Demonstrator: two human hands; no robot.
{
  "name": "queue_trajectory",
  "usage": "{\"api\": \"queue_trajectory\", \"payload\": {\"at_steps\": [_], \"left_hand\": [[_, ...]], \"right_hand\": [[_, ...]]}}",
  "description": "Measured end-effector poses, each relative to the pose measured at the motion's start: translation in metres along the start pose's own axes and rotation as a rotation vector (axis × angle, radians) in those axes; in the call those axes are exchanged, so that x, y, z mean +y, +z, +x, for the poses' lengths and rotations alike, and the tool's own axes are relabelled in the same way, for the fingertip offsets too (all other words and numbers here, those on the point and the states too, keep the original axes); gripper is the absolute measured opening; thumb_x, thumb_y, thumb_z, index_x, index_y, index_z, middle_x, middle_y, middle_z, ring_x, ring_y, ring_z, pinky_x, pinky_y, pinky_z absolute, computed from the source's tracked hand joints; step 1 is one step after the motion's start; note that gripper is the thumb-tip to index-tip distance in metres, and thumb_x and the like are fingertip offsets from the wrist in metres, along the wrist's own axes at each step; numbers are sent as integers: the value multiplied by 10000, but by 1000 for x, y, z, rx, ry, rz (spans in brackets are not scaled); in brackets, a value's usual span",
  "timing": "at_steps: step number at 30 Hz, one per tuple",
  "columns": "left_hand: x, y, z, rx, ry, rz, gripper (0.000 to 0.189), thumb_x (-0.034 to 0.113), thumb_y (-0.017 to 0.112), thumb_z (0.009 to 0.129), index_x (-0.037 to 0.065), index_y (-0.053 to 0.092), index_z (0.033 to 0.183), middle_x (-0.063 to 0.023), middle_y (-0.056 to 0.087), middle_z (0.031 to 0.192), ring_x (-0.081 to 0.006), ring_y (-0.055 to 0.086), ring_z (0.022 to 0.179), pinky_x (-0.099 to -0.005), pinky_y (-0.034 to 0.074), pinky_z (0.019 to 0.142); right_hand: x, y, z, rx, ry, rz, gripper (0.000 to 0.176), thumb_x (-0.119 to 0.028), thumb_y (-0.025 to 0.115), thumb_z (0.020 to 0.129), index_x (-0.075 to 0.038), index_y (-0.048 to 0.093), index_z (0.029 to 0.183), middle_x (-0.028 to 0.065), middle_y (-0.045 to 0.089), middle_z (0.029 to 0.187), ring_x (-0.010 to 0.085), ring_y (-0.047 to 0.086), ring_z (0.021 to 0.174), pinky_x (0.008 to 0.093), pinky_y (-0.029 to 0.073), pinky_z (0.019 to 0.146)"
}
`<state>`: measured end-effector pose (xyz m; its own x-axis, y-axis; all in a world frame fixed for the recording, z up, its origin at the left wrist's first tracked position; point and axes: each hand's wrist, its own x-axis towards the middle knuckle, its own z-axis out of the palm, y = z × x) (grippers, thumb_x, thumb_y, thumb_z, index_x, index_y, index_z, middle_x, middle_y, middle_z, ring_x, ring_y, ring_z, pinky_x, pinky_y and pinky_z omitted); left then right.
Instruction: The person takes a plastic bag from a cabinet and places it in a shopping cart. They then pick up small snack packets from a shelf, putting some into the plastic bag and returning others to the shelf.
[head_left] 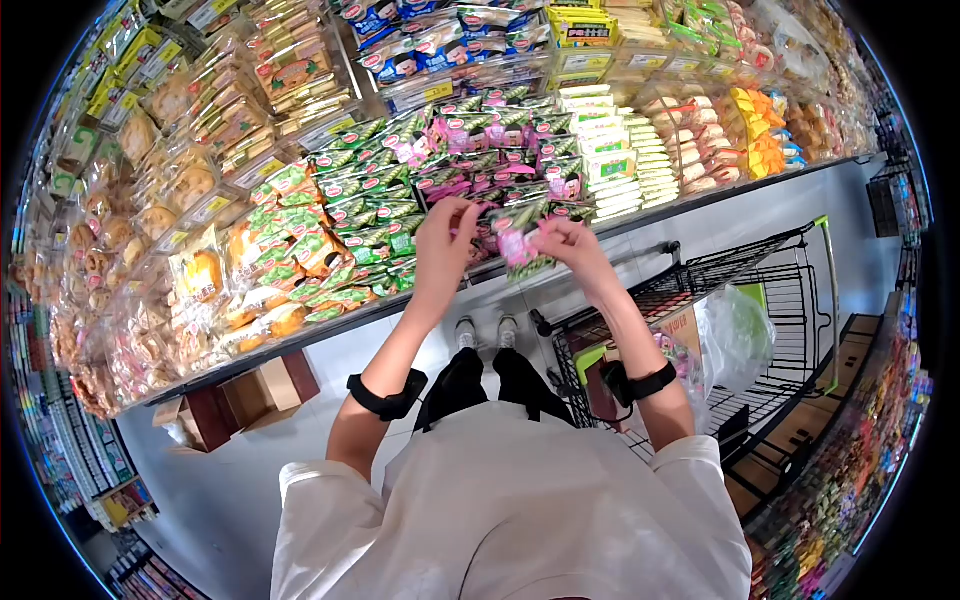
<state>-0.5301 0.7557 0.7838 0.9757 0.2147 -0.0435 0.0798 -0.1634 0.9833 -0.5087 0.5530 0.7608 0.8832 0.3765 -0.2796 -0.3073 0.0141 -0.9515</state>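
Observation:
My right hand (572, 252) pinches a small pink-and-green snack packet (518, 245) by its right side, above the front edge of the display shelf. The packet is slightly blurred. To its left my left hand (445, 245) is at the front of the pink snack packets (480, 180), its fingers curled inward. Whatever lies between those fingertips is hidden. Green snack packets (365, 205) fill the section left of my left hand. White-and-green packets (606, 160) are stacked in a section to the right, beyond my right hand.
A black wire shopping cart (790, 290) with green trim stands at my right, holding a clear plastic bag (735, 335). An open cardboard box (262, 395) sits on the floor below the shelf edge (340, 335) at left. Orange-and-green packets (290, 240) lie farther left.

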Motion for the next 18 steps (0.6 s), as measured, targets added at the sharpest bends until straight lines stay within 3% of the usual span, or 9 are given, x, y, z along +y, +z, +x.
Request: {"api": "queue_trajectory", "payload": {"at_steps": [3, 6, 7, 10, 11, 14, 15, 18], "left_hand": [[1, -28, -2, 97, 244, 308, 74, 53, 562, 854, -13, 553, 886, -105, 540, 787, -205, 561, 664, -305, 443, 595], [6, -42, 6, 120, 331, 401, 94, 51, 571, 838, 2, 544, 914, -112, 520, 816, -254, 553, 697, -331, 447, 614], [1, -43, 14, 145, 434, 533, 108, 31, 566, 840, 0, 544, 940, -111, 548, 845, -236, 562, 690, -309, 459, 603], [-1, -35, 39, 171, 515, 627, 135, 33, 555, 832, 4, 536, 962, -132, 557, 875, -311, 573, 749, -380, 464, 646], [-6, -32, 49, 156, 514, 676, 137, 24, 540, 816, 3, 529, 951, -152, 562, 904, -360, 568, 799, -429, 461, 667], [-23, -24, 76, 109, 449, 854, 116, 10, 540, 797, 0, 530, 912, -154, 567, 896, -352, 573, 808, -431, 467, 663], [-23, -22, 81, 108, 417, 888, 106, -3, 541, 772, -7, 535, 878, -161, 569, 870, -353, 576, 806, -435, 473, 656], [-8, -25, 84, 135, 464, 1037, 154, -10, 511, 761, -27, 570, 902, -147, 592, 858, -294, 611, 802, -381, 519, 638]], "right_hand": [[-20, 3, 11, 108, -48, 45, 119, -132, 649, 833, -72, 599, 923, -44, 618, 762, 0, 481, 668, 175, 348, 585], [-43, 15, 29, 176, -129, 27, 127, -109, 642, 836, -80, 565, 933, -43, 628, 767, -5, 468, 632, 161, 324, 543], [-48, 19, 37, 191, -155, 16, 129, -101, 639, 838, -82, 553, 933, -42, 631, 767, -7, 466, 621, 157, 316, 528], [-40, 22, 73, 234, -211, -126, 138, -97, 641, 837, -83, 526, 912, -43, 629, 757, -14, 477, 609, 152, 283, 485], [-34, 22, 88, 246, -242, -102, 140, -96, 644, 833, -69, 522, 898, -36, 627, 743, -6, 507, 618, 165, 317, 461], [-19, 22, 130, 187, -376, -90, 147, -101, 653, 827, -56, 531, 896, -23, 626, 730, 16, 527, 613, 180, 380, 464], [-15, 25, 141, 243, -367, -182, 145, -83, 653, 815, -27, 541, 886, 18, 627, 712, 67, 560, 606, 221, 445, 486], [-14, 35, 151, 268, -340, -459, 133, -62, 639, 818, -8, 537, 884, 35, 628, 744, 79, 562, 614, 241, 461, 511]]}}
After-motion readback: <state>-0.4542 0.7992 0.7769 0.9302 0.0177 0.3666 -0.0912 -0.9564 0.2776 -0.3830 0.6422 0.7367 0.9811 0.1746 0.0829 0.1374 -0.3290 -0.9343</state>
